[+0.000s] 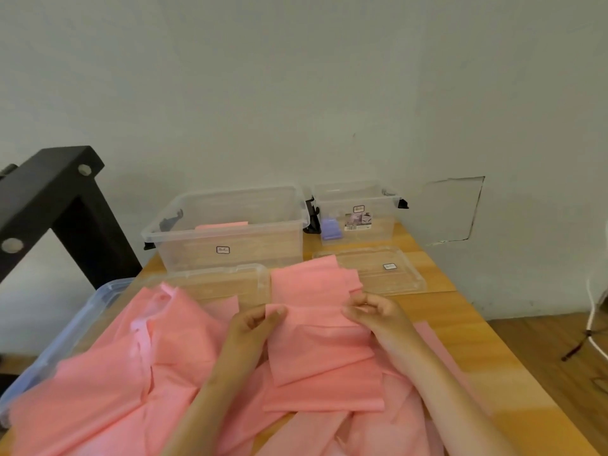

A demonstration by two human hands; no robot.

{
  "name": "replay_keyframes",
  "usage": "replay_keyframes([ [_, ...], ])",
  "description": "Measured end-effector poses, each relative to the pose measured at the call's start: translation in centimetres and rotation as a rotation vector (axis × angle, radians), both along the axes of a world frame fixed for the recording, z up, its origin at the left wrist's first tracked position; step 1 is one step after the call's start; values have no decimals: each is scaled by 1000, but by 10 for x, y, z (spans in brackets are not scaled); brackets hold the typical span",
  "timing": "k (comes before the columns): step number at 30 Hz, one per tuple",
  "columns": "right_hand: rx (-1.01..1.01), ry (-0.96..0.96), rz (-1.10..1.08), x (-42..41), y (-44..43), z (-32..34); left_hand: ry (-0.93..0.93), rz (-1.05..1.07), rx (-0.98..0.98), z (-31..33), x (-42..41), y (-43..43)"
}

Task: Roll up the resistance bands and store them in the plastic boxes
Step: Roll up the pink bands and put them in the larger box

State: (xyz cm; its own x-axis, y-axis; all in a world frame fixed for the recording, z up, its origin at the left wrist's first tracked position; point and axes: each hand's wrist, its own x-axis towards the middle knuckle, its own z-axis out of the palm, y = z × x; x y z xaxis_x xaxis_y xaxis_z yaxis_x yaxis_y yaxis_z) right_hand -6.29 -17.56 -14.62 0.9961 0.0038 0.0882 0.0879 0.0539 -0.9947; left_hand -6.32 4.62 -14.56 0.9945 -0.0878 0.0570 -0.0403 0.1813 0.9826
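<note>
Rolling looks just begun: left hand (253, 327) and right hand (375, 314) each pinch the far edge of one band (316, 350) in curled fingers, next needing an even, tight turn.

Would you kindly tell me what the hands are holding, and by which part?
Both pinch one pink resistance band by its upper edge: left hand at its left end, right hand at its right.
</note>
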Motion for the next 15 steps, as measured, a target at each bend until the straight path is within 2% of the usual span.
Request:
replay_keyframes([
  [3, -23, -19, -12, 0, -4, 2, -30, 4, 35, 2, -1, 0],
  [8, -180, -74, -31, -3, -7, 4, 15, 16, 48, 5, -4, 1],
  [12, -200, -96, -20, -5, -8, 4, 6, 63, 80, 3, -5, 3],
  [15, -142, -76, 34, -8, -10, 6, 12, 78, 77, 3, -8, 3],
])
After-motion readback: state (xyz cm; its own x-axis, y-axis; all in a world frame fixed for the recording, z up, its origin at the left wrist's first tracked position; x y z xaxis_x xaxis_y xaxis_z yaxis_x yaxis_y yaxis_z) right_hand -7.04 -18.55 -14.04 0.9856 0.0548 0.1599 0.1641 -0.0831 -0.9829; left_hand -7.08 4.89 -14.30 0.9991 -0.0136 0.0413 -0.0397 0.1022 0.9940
